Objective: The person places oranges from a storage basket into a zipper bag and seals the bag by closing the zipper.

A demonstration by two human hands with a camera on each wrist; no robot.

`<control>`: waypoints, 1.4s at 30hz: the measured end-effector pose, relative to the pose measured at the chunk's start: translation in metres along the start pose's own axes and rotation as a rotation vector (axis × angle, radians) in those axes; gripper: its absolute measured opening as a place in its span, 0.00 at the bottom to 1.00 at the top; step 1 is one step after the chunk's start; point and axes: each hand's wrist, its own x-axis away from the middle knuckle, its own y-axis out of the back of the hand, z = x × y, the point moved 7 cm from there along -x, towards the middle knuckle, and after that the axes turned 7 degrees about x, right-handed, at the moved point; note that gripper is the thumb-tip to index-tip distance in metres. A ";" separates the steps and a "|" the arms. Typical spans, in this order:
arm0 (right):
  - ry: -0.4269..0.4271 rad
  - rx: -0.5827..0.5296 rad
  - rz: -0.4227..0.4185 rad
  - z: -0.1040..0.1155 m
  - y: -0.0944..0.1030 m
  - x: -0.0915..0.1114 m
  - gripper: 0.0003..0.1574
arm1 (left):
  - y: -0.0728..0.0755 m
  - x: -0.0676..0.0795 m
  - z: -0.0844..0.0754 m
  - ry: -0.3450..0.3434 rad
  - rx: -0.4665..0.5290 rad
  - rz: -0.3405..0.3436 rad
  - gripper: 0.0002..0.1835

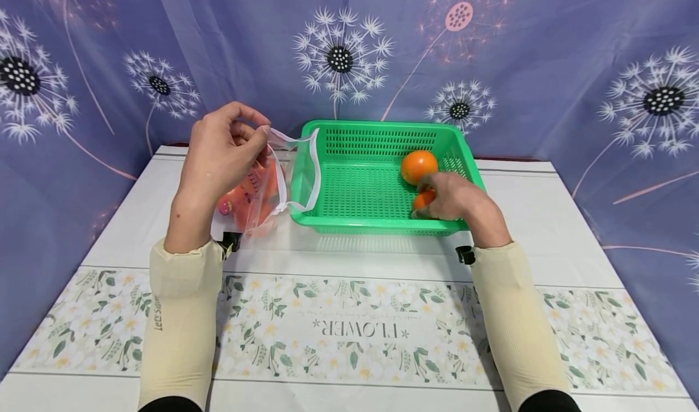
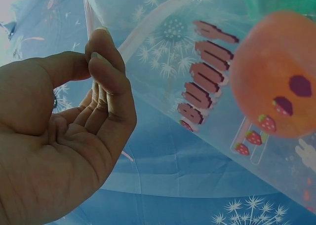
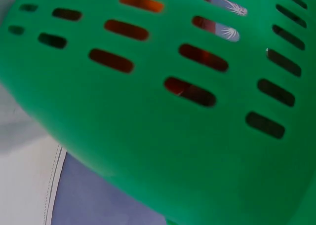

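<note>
My left hand [image 1: 218, 151] pinches the white-edged mouth of a clear zip bag [image 1: 315, 172] between thumb and fingertips. The bag stands gaping to the left of a green plastic basket [image 1: 377, 222] and overlaps its left rim. Printed lettering and strawberries show on the bag in the left wrist view, where a round orange fruit [image 2: 266, 52] sits behind the film. Inside the basket's right end, my right hand [image 1: 455, 196] grips an orange [image 1: 423, 202], partly covered by the fingers. Another orange [image 1: 418, 167] lies just behind it. Only the slotted basket wall [image 3: 148, 121] fills the right wrist view.
Under everything is a white table [image 1: 524, 218] with a floral printed strip [image 1: 355, 327] across its front. A purple dandelion-patterned curtain [image 1: 246, 42] hangs behind and at both sides. The basket's raised rim surrounds the loose fruit.
</note>
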 end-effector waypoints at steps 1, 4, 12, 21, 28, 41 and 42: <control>0.002 0.002 -0.003 0.000 0.000 0.000 0.34 | 0.000 0.000 0.000 0.000 0.000 0.000 0.11; 0.010 0.005 -0.012 0.001 0.001 0.001 0.34 | 0.000 0.000 0.000 0.002 0.001 0.000 0.11; 0.016 -0.007 -0.036 0.000 0.003 0.002 0.34 | -0.001 0.000 -0.001 -0.004 0.003 0.000 0.10; 0.003 -0.045 -0.084 -0.001 0.008 0.004 0.34 | -0.001 0.000 -0.001 -0.002 -0.001 0.000 0.10; 0.009 -0.051 -0.134 -0.001 0.013 0.004 0.32 | -0.001 0.000 -0.001 -0.010 -0.007 -0.002 0.10; 0.019 -0.116 -0.189 -0.001 0.022 0.008 0.35 | -0.001 0.000 -0.001 -0.010 0.000 -0.002 0.10; 0.022 -0.117 -0.195 0.000 0.022 0.008 0.35 | -0.001 0.000 -0.001 -0.011 -0.001 -0.002 0.10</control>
